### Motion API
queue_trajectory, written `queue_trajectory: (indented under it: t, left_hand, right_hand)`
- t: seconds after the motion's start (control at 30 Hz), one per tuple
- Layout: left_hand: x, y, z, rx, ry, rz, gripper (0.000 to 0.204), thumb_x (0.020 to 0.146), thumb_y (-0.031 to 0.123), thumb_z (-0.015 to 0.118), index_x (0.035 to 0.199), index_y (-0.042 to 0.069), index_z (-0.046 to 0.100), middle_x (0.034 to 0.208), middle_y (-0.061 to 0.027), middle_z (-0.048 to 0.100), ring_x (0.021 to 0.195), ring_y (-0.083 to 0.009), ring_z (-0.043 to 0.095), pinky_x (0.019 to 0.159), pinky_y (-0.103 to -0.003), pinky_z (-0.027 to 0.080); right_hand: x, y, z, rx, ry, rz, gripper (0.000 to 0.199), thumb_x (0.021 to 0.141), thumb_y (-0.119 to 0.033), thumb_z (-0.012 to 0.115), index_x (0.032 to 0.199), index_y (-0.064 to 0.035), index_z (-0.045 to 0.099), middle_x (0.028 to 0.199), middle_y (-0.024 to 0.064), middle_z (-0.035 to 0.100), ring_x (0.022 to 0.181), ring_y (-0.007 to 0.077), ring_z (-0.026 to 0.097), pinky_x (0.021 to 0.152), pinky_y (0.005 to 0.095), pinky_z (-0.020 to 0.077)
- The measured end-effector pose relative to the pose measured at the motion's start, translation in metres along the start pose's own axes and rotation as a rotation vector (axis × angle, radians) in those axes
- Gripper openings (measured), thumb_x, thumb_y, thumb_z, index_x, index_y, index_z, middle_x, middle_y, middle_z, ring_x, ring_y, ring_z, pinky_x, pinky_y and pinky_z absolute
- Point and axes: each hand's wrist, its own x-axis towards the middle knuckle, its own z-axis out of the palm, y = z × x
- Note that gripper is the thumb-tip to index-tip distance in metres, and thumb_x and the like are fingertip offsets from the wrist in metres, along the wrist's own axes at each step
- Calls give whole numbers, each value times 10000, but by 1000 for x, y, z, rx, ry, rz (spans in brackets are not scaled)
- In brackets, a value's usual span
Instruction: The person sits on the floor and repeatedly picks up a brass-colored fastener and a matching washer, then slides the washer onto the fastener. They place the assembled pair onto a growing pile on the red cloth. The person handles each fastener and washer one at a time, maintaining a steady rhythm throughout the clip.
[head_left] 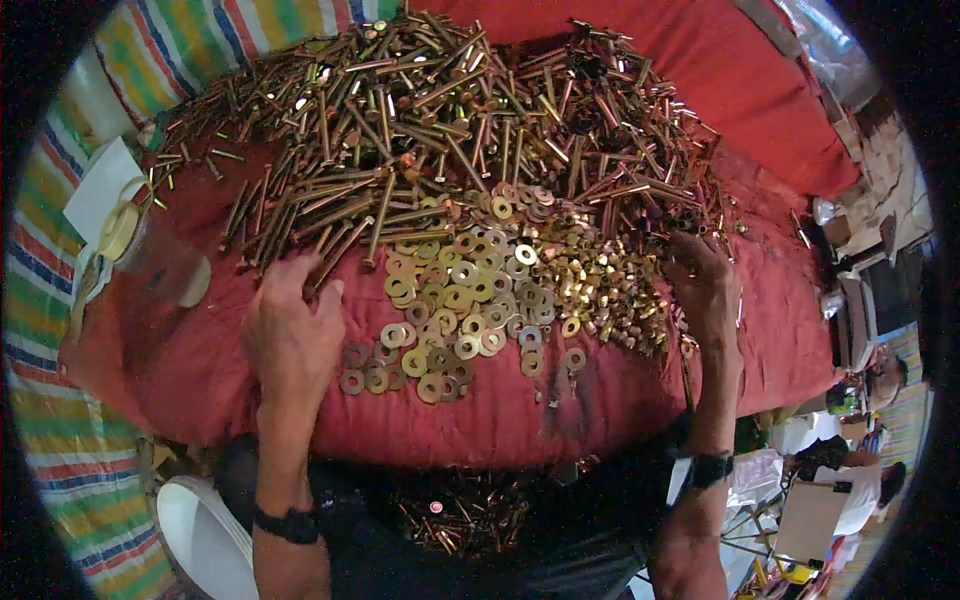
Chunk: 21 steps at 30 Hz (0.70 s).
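Note:
A big heap of brass-coloured bolts (pixel 440 130) covers the far part of a red cloth (pixel 200 370). In front of it lie flat washers (pixel 450 310) in the middle and a pile of small nuts (pixel 610 290) to the right. My left hand (pixel 292 330) rests on the cloth at the near edge of the bolts, fingers curled onto the ends of a few bolts. My right hand (pixel 705 290) reaches into the right edge of the nuts and bolts, its fingertips hidden among them. Whether either hand grips a piece is unclear.
More bolts lie in a dark lap tray (pixel 460 510) below the cloth's front edge. A white bowl (pixel 200 540) sits lower left. A roll of tape (pixel 118 230) and a white paper (pixel 100 185) lie at left on striped fabric. Clutter fills the right side.

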Motion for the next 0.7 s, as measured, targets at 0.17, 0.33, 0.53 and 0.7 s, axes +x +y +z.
queue_trajectory:
  t: [0.17, 0.33, 0.53, 0.7]
  left_hand:
    - [7, -20, 20, 298, 225, 141, 381, 872, 165, 709, 1232, 49, 661, 1100, -177, 657, 1059, -382, 639, 942, -488, 519]
    - [16, -30, 23, 256, 210, 96, 309, 866, 155, 724, 1143, 21, 699, 1022, -186, 666, 1013, -393, 656, 936, -479, 515]
    - [14, -35, 19, 84, 73, -6, 223, 880, 144, 714, 1065, 20, 704, 1014, -183, 676, 962, -398, 656, 853, -494, 518]
    - [14, -25, 8, -137, 237, 155, 177, 893, 106, 711, 1039, 8, 733, 932, -156, 700, 824, -314, 679, 738, -416, 527]
  right_hand:
    - [6, 0, 24, -67, 50, -139, 282, 810, -102, 754, 1092, -90, 747, 1053, 77, 700, 944, 315, 697, 798, 408, 550]
    - [11, -8, 21, -210, 89, -194, 219, 818, -125, 778, 1030, -72, 760, 1060, 92, 716, 970, 305, 695, 805, 420, 549]
    - [7, -31, 10, 310, 163, -95, 301, 799, -15, 674, 1097, 0, 708, 1114, 170, 704, 971, 329, 689, 884, 361, 539]
    - [-25, -82, -7, 670, -40, -8, 197, 901, -163, 567, 922, 3, 671, 737, -2, 557, 599, 73, 455, 536, 250, 327]
